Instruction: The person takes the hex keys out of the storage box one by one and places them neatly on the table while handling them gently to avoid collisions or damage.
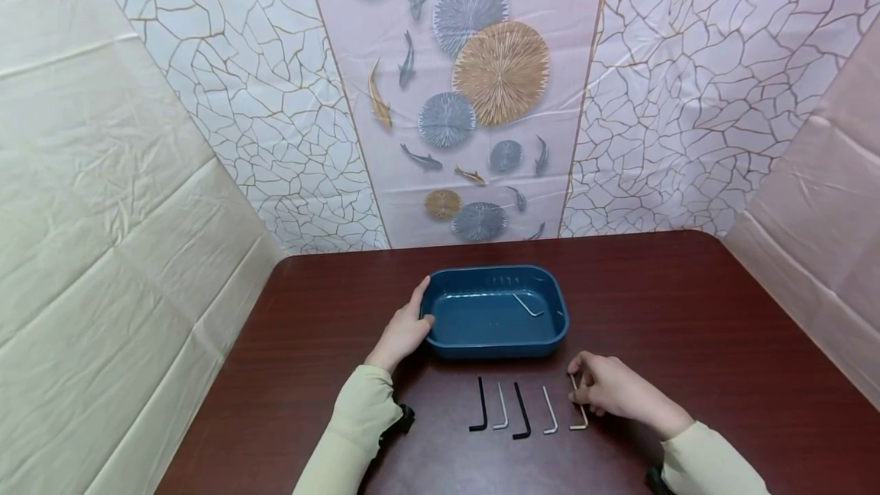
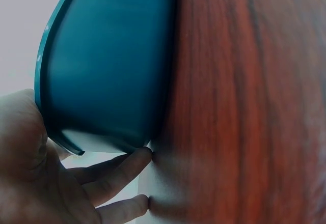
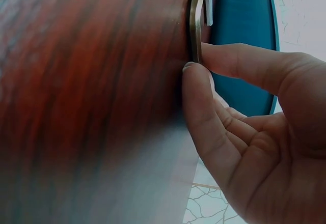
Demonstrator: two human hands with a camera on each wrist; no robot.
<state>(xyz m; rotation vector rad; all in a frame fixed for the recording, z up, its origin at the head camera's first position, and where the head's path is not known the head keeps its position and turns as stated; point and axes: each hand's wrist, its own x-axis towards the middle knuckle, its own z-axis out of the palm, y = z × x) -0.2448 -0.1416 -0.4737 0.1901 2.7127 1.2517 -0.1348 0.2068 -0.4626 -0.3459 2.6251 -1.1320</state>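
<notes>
On the dark red table, a blue rectangular tray [image 1: 495, 351] holds one silver hex key [image 1: 528, 306] lying at its right side. My left hand [image 1: 401, 333] grips the tray's left end, thumb over the rim and fingers against the outside wall, as the left wrist view shows. With thumb and a fingertip my right hand [image 1: 614, 386] pinches a gold hex key [image 1: 579, 426] by its long arm, close to the tabletop. The same gold key [image 3: 195, 18] runs up from the pinch in the right wrist view.
Left of the gold key lie, in a row, a silver hex key [image 1: 548, 409], a black one [image 1: 522, 409], another silver one [image 1: 503, 406] and another black one [image 1: 483, 405]. Patterned cloth [image 1: 474, 174] hangs behind the table [image 1: 330, 304], with plain cloth at both sides.
</notes>
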